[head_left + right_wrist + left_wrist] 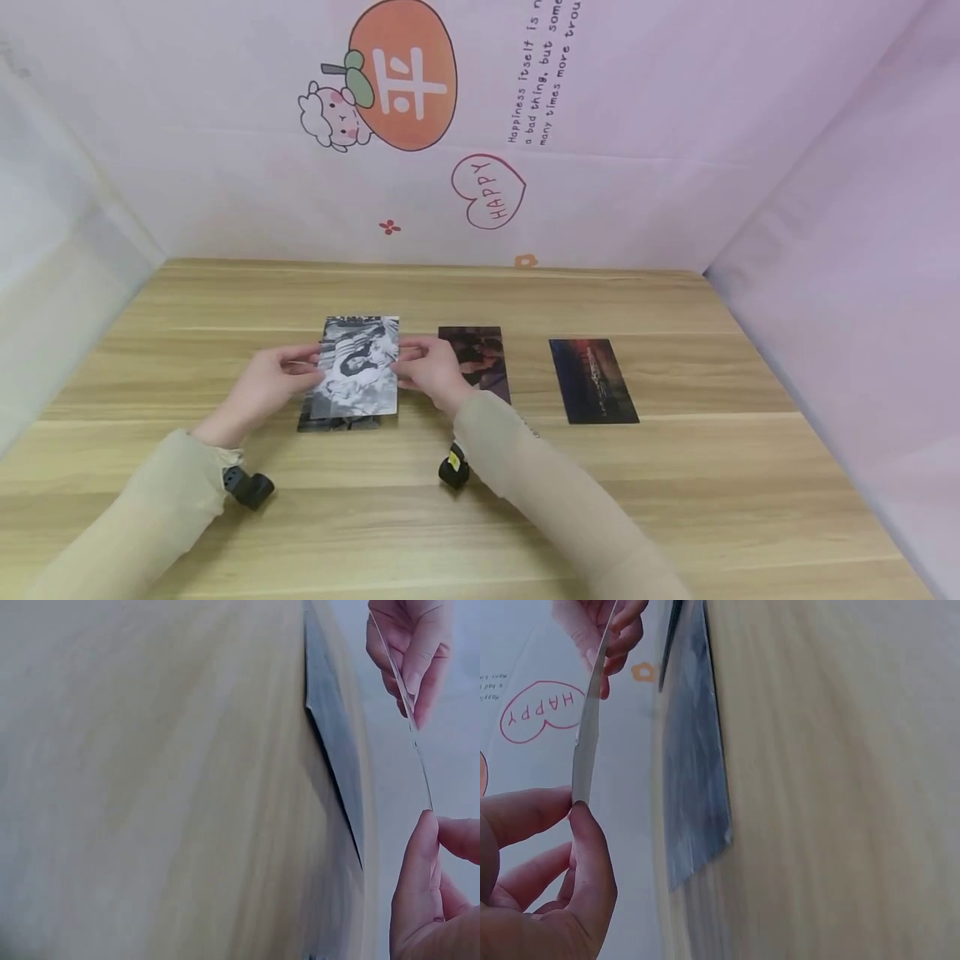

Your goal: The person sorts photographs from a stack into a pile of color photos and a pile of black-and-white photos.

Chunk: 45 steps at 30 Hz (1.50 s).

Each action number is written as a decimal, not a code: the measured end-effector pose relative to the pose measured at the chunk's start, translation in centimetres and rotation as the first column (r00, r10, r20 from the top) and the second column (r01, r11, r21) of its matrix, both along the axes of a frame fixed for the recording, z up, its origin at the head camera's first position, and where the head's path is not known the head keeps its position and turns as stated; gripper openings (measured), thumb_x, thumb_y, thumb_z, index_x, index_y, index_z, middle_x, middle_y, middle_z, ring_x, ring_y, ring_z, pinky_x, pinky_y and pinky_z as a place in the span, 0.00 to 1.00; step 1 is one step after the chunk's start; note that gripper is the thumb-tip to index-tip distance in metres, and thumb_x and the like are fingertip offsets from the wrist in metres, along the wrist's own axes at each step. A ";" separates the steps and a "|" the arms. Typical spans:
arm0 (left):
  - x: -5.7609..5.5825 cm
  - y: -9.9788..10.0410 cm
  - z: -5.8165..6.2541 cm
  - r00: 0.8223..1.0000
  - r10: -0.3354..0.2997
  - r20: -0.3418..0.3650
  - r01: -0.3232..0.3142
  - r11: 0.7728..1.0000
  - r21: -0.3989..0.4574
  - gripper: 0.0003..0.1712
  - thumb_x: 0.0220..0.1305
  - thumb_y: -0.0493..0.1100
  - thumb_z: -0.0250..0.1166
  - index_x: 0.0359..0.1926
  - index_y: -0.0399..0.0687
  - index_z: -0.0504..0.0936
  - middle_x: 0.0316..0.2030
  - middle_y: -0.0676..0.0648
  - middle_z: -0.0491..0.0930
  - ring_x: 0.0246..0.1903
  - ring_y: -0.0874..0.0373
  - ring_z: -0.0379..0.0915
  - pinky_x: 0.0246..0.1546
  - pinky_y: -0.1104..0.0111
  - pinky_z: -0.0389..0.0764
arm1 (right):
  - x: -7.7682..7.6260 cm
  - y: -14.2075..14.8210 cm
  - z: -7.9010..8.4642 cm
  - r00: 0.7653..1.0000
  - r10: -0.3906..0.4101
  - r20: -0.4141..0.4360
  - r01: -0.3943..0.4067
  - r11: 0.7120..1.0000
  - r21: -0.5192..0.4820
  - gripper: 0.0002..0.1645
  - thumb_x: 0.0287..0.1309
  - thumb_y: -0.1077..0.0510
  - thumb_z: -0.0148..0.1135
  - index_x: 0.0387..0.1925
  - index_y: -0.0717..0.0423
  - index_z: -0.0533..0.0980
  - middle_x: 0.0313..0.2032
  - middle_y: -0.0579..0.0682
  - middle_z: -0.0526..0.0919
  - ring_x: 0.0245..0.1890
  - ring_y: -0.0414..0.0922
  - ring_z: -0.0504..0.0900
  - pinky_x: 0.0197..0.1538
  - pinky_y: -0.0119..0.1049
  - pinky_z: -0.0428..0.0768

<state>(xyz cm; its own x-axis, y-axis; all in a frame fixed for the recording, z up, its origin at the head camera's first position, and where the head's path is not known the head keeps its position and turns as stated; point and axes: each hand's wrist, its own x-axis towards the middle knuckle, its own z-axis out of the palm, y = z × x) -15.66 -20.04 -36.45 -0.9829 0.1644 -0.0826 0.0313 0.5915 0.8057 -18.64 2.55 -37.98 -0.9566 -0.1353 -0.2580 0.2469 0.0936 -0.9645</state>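
Note:
A black-and-white photo card is held up between both hands in the head view. My left hand pinches its left edge between thumb and finger, and my right hand pinches the right edge. Seen edge-on in the left wrist view, the thin card stands off the table. Below it lies another dark card, mostly covered by the held one in the head view. That lower card's grey face shows in the left wrist view.
Right of the hands lie a dark card with figures, partly behind my right hand, and a blue-and-red dark card. The wooden table meets a printed white cloth at the back. Small black cameras sit on the wrists.

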 end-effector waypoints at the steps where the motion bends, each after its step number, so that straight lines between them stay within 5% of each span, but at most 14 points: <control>1: 0.0 -0.2 0.0 1.000 -0.004 -0.004 0.004 1.000 -0.005 0.33 0.60 0.39 0.64 0.64 0.31 0.65 0.53 0.32 0.75 0.51 0.41 0.75 0.43 0.71 0.81 | 0.0 -0.3 0.0 1.000 0.000 0.000 0.000 1.000 0.001 0.24 0.52 0.72 0.63 0.54 0.61 0.76 0.34 0.52 0.77 0.33 0.44 0.81 0.37 0.35 0.85; 14: 0.1 -1.8 -0.5 0.998 -0.061 -0.003 0.061 0.997 -0.051 0.34 0.53 0.33 0.67 0.59 0.20 0.65 0.49 0.26 0.75 0.45 0.40 0.78 0.35 0.74 0.82 | 0.2 -2.6 -1.1 1.000 0.021 0.002 -0.021 0.997 0.068 0.25 0.49 0.74 0.64 0.52 0.68 0.75 0.31 0.54 0.81 0.28 0.43 0.82 0.33 0.33 0.85; 25: -0.2 -1.8 -0.8 0.995 -0.088 0.045 0.094 0.985 -0.143 0.36 0.51 0.33 0.68 0.58 0.17 0.64 0.46 0.26 0.76 0.42 0.42 0.79 0.38 0.65 0.83 | 0.3 -3.2 -1.0 0.999 0.028 -0.022 -0.020 0.961 0.277 0.24 0.45 0.71 0.69 0.48 0.64 0.78 0.30 0.53 0.83 0.24 0.43 0.82 0.28 0.29 0.82; 45: -0.5 -1.0 -0.8 0.993 -0.104 0.056 0.114 0.971 -0.212 0.35 0.50 0.33 0.68 0.56 0.16 0.66 0.44 0.27 0.77 0.40 0.45 0.79 0.41 0.59 0.82 | 0.4 -3.0 -0.4 0.997 0.064 -0.040 -0.041 0.904 0.426 0.23 0.46 0.68 0.69 0.48 0.62 0.79 0.43 0.57 0.85 0.27 0.44 0.85 0.28 0.28 0.81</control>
<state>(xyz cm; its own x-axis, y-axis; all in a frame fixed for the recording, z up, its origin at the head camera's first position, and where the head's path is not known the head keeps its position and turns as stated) -16.12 -21.08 -37.29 -0.9545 0.2444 -0.1708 0.0723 0.7456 0.6625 -18.21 -0.47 -38.40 -0.9648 -0.0748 -0.2522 0.1807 0.5084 -0.8420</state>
